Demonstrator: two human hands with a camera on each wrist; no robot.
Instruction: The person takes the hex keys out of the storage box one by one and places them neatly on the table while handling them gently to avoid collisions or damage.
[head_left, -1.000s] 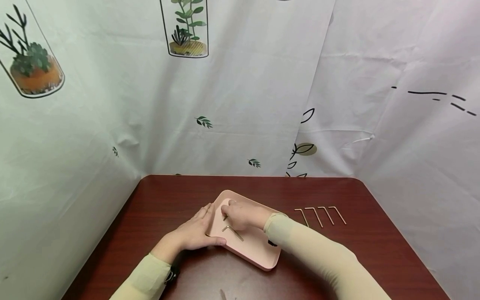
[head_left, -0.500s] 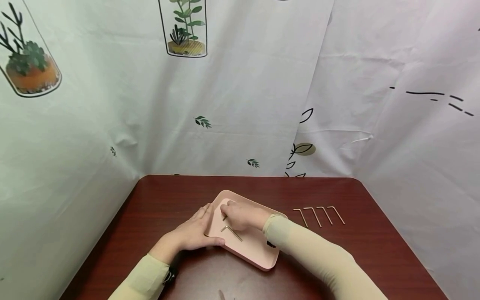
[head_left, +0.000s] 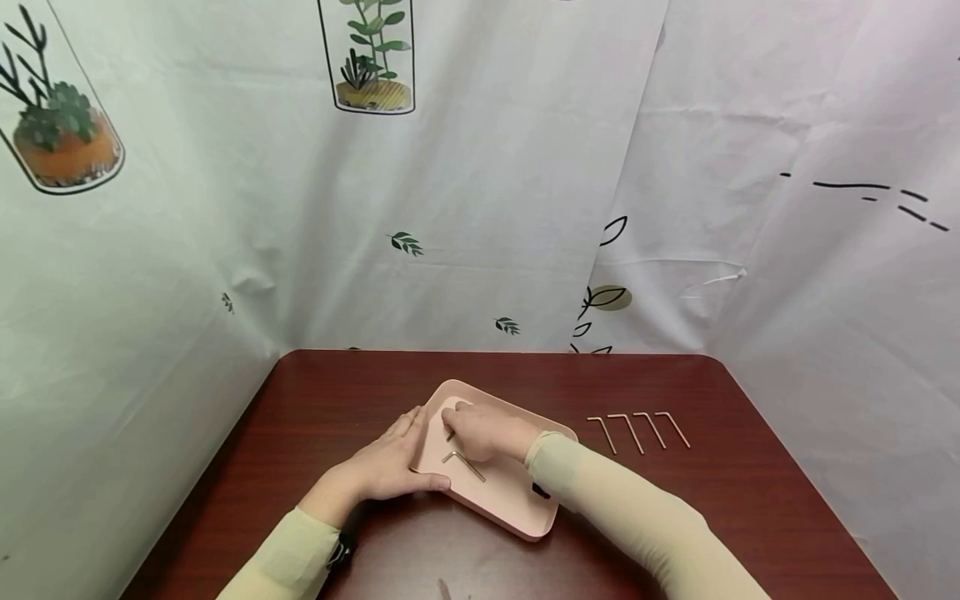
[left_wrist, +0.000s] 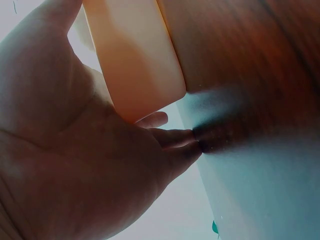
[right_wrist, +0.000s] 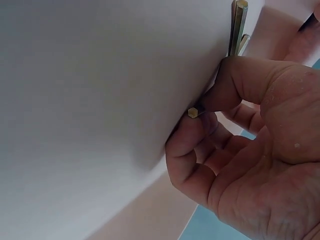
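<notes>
A pale pink rectangular tray lies at an angle on the dark red-brown table. My left hand braces the tray's left end, with straight fingers along its outer side and the thumb at the near rim. In the left wrist view, the tray's outer wall sits against the palm. Inside the tray, my right hand pinches an L-shaped hex key between thumb and index finger, low over the tray floor. Only the key's end shows; the fingers hide the rest. Another hex key lies in the tray close to that hand.
To the right of the tray, several hex keys lie in a row on the table. White printed curtains rise behind the table and along both sides. A small pale mark shows near the bottom of the head view.
</notes>
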